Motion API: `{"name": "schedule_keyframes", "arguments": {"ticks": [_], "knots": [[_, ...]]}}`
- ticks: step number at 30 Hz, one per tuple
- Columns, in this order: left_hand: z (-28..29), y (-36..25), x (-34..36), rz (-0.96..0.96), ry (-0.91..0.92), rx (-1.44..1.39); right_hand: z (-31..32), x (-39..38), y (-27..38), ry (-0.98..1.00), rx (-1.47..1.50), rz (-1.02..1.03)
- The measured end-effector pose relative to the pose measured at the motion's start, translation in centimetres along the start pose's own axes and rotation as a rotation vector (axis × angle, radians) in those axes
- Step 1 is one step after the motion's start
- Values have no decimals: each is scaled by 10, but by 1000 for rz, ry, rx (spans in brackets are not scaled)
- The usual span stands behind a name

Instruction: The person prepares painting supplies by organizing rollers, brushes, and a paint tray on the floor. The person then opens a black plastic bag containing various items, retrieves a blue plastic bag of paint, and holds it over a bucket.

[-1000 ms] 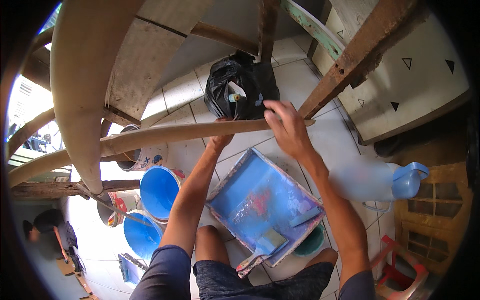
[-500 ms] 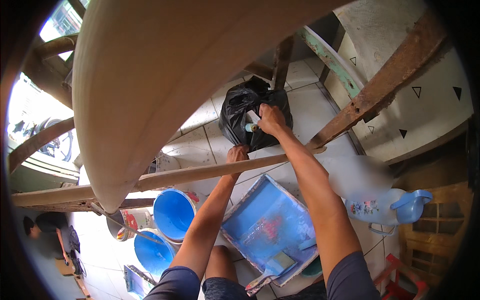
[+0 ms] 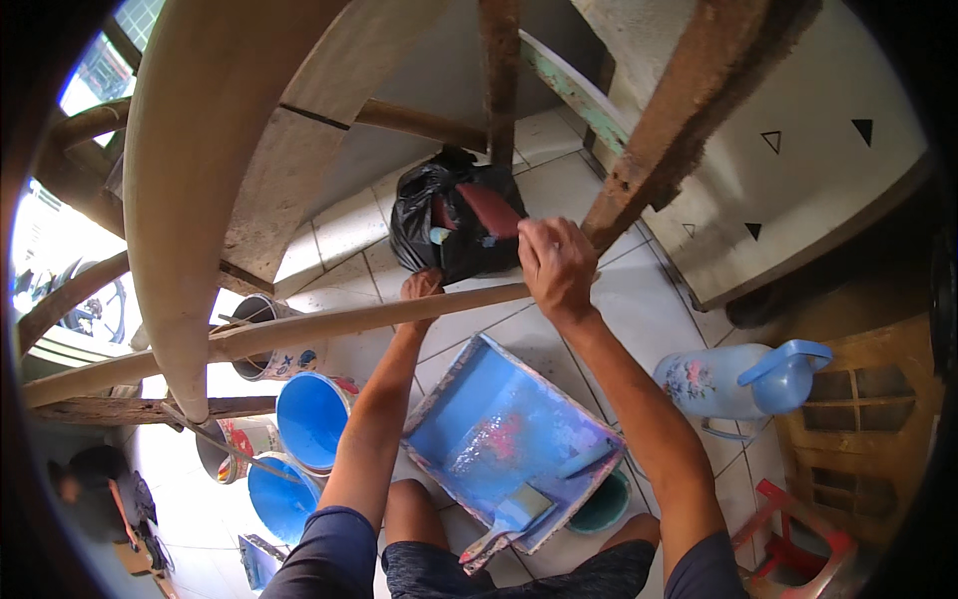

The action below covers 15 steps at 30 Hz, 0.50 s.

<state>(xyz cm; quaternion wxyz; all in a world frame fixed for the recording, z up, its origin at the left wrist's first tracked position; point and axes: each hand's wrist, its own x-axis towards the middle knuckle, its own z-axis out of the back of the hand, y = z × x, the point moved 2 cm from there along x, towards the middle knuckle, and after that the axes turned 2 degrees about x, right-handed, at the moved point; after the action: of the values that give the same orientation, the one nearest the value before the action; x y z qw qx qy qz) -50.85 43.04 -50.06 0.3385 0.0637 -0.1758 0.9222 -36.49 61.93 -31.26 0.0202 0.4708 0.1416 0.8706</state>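
A black plastic bag [image 3: 469, 255] sits on the tiled floor ahead of me, its mouth open. My left hand [image 3: 421, 285] is closed on the bag's near edge. Closed fingers of my right hand [image 3: 559, 268] hold one end of a flat reddish-brown piece [image 3: 487, 208] that slants out over the bag; its kind is unclear. Inside the bag's opening a small pale-blue item shows beside more reddish material. Between my forearms lies a blue paint tray [image 3: 454, 414] with pink smears, and a paintbrush [image 3: 519, 509] rests in its near end.
A wooden bar [image 3: 289, 334] crosses by my left wrist, below a large curved wooden hull-like form [image 3: 180, 200]. Blue-lined buckets [image 3: 311, 421] stand left. At right are a pale-blue jug [image 3: 714, 379], a red stool [image 3: 798, 539] and a slanting beam [image 3: 689, 110]. Another person [image 3: 100, 489] is far left.
My right hand has come back toward me and right, drawing the reddish-brown piece partly out of the bag. The left hand still grips the bag's edge. The view has shifted.
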Motion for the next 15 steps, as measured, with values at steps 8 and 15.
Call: {"name": "schedule_keyframes", "arguments": {"ticks": [8,15], "knots": [[-15,9,13,-10,-149,42,117,-62,19,46,49,55],[48,-61,-80,199,119,3,256,-172,47,-21,168,-768]]}}
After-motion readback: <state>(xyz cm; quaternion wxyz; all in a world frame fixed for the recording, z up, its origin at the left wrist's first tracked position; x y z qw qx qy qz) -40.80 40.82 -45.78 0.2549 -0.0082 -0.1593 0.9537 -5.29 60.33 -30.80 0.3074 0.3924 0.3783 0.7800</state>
